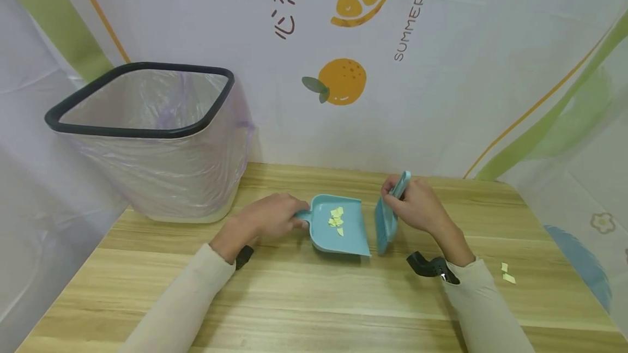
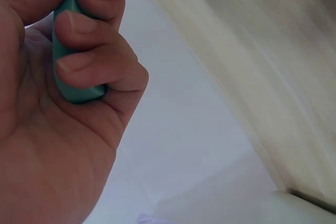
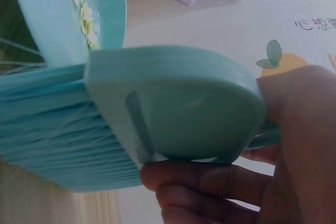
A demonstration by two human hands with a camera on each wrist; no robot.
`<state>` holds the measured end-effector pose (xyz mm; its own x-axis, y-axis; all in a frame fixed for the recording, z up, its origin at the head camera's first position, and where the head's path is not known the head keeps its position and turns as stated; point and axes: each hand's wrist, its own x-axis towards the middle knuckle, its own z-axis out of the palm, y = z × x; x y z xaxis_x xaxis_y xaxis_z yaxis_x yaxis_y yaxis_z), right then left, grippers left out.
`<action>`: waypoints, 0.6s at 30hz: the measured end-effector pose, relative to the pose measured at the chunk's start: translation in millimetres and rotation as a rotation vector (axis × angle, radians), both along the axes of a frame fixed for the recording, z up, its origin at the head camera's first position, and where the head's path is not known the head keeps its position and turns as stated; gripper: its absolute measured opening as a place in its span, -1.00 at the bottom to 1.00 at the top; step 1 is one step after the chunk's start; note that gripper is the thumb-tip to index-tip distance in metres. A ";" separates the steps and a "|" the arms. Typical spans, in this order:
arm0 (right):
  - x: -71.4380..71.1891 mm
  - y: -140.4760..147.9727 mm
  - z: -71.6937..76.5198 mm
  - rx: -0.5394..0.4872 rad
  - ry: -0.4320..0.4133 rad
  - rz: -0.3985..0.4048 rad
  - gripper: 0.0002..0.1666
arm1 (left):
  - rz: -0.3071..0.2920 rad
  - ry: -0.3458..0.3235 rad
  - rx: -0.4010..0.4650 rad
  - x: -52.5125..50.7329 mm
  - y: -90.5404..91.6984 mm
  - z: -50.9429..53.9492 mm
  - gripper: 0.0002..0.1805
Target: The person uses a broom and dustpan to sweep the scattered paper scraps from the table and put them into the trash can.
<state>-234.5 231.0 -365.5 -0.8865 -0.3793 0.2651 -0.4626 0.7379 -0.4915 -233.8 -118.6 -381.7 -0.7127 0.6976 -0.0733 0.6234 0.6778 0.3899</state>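
A light blue dustpan (image 1: 350, 238) lies near the middle of the wooden table, its wide lip facing right. Several pale yellow paper scraps (image 1: 336, 219) sit in it. My left hand (image 1: 272, 215) grips the dustpan by its handle (image 2: 79, 85), fingers curled round it in the left wrist view. Just right of the lip, my right hand (image 1: 417, 203) holds a small blue hand brush (image 1: 387, 222). Its bristles (image 3: 63, 129) point toward the dustpan, with a narrow gap between them in the head view. Thumb and fingers close on the brush body in the right wrist view.
At the back left stands a bin (image 1: 191, 173) with a black rim and a clear plastic liner. Two more paper scraps (image 1: 508, 278) lie on the table (image 1: 314, 309) beyond the right forearm. A printed cloth (image 1: 432, 113) hangs behind the table.
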 end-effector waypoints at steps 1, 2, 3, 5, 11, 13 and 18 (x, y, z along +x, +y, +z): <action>-0.2 0.4 -0.1 0.000 -0.003 0.009 -0.76 | -0.002 0.003 0.002 0.2 -0.2 1.2 -0.82; -0.3 0.7 -0.2 0.001 -0.007 0.016 -0.76 | -0.005 0.006 0.004 0.4 -0.4 2.4 -0.80; -0.3 0.9 -0.2 0.000 -0.009 0.024 -0.76 | -0.008 0.013 0.006 0.6 -0.6 3.6 -0.79; 0.2 2.3 -0.8 -0.006 -0.014 0.028 -0.77 | -0.017 0.027 0.009 0.8 0.2 5.6 -0.78; 0.8 3.1 -2.2 -0.007 -0.010 0.042 -0.76 | -0.040 0.054 0.014 3.2 2.6 10.2 -0.76; 0.4 2.7 -2.8 -0.003 -0.010 0.048 -0.76 | -0.048 0.057 0.019 4.4 3.3 11.2 -0.76; -0.8 1.8 -3.6 0.005 -0.006 0.053 -0.76 | -0.052 0.055 0.027 7.9 4.7 14.4 -0.76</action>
